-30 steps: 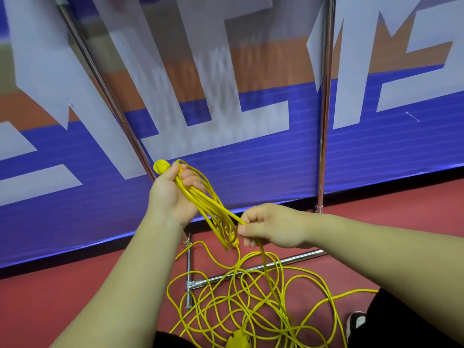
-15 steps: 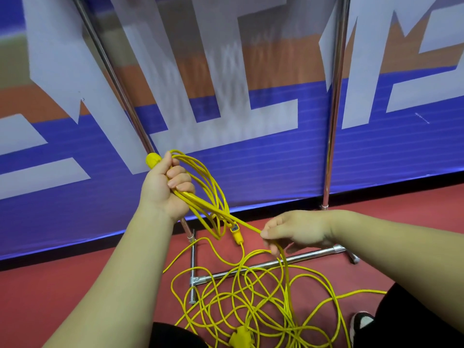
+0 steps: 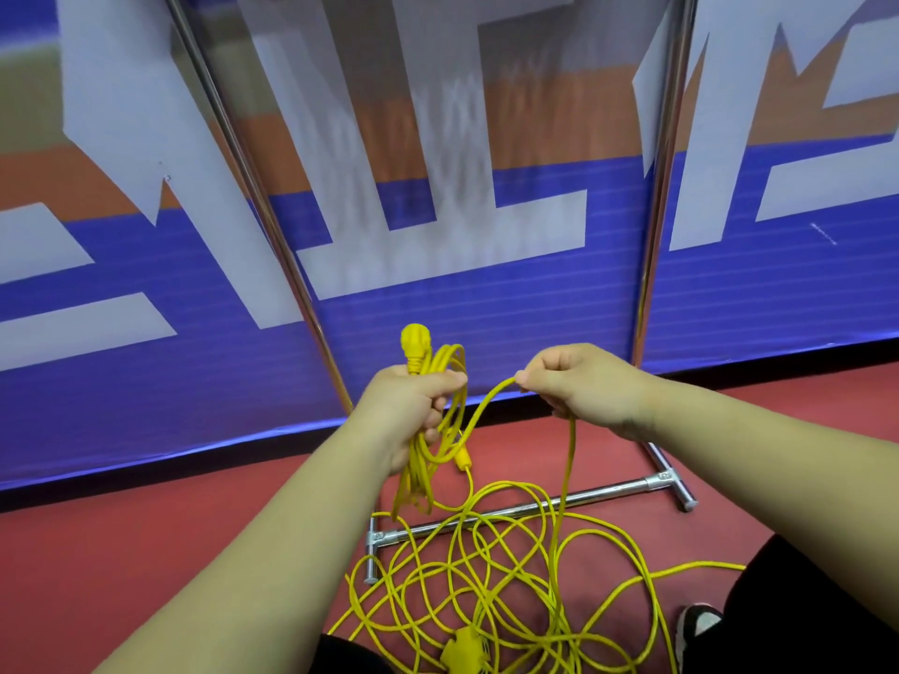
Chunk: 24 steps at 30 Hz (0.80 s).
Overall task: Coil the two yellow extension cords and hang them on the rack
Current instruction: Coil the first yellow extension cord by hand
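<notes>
The yellow cord [image 3: 416, 479] is partly coiled: a few loops and the plug [image 3: 414, 345] sit clamped in my left hand [image 3: 413, 411], my right hand [image 3: 579, 381] pinching the next length beside it. Most lies tangled on the floor [image 3: 146, 552] by the base of the rack [image 3: 613, 489]; I judge nothing hung yet.

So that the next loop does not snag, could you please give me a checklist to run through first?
1. Left hand grip on the coil, plug on top: ok.
2. Right hand pinches the free strand: ok.
3. Loose cord on the floor untangled: not ok, loops cross.
4. Cord off the rack base bar: not ok, loops lie across it.
5. Two cords kept apart: cannot tell.
</notes>
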Tool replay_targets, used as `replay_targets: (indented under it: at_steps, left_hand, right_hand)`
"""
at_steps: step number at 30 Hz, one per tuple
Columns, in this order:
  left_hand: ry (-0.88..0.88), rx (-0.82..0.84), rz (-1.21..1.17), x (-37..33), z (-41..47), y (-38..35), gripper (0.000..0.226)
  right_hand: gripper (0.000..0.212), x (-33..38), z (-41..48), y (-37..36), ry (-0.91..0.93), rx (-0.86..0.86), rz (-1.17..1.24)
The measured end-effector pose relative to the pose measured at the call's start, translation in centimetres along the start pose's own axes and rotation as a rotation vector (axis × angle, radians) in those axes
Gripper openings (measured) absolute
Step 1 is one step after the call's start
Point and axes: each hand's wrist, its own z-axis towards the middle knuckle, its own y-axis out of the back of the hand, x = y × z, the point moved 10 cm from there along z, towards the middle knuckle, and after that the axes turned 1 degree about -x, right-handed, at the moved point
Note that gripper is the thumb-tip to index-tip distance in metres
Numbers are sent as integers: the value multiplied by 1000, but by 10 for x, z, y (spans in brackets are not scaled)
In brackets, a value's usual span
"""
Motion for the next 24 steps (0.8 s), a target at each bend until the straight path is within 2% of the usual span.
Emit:
replay_targets:
  at_steps: [11, 15, 20, 24]
  left_hand:
    - [7, 101, -16, 6, -7, -24, 23]
    - [-22, 116, 52, 6, -8, -30, 23]
    - [-60, 158, 66, 3, -8, -37, 35]
    - [-140, 119, -2, -19, -10, -33, 24]
  right_hand:
    - [26, 22, -5, 0, 69, 5, 83]
    - [26, 26, -7, 1, 79, 8, 106]
    - [25, 27, -9, 4, 73, 0, 107]
    - [25, 19, -8, -5, 19, 56, 221]
